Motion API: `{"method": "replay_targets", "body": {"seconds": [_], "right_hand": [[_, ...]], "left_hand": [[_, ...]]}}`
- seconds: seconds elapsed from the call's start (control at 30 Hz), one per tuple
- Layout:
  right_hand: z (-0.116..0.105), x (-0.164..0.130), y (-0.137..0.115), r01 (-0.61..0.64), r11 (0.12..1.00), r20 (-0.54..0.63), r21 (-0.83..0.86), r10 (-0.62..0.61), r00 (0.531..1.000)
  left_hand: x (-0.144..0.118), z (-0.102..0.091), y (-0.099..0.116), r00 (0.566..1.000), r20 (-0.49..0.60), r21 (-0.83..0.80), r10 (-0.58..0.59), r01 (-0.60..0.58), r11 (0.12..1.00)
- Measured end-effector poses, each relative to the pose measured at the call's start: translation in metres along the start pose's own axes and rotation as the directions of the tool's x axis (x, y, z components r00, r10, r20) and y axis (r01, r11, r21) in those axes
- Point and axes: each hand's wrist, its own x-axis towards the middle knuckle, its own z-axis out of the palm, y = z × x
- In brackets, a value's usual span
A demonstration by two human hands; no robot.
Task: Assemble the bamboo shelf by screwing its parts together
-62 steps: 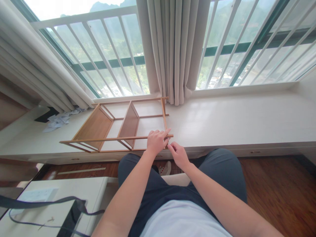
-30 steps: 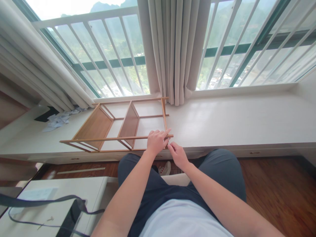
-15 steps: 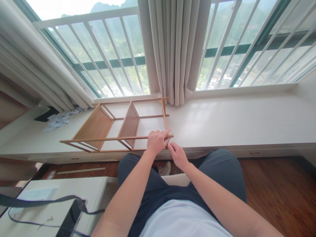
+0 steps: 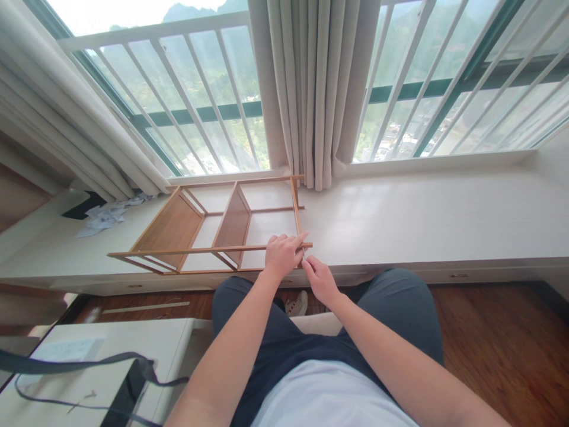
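Rack lies sideways, one end corner touching the left fingers.

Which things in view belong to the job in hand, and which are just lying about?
Job in hand:
wooden rack, left hand at its near corner
thin metallic piece in the right hand, too small to identify

Apparently just lying about:
white papers on the ledge
dark strap, lower left
pale strip on the floor
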Motion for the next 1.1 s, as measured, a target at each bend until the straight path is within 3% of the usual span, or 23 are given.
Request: {"method": "replay_targets", "body": {"seconds": [1.1], "right_hand": [[0.0042, 0.0012, 0.0032, -0.018, 0.995, -0.003, 0.093, 0.018, 1.0]], "left_hand": [[0.0004, 0.001, -0.0008, 1.0, -0.012, 0.009, 0.007, -0.006, 1.0]]}}
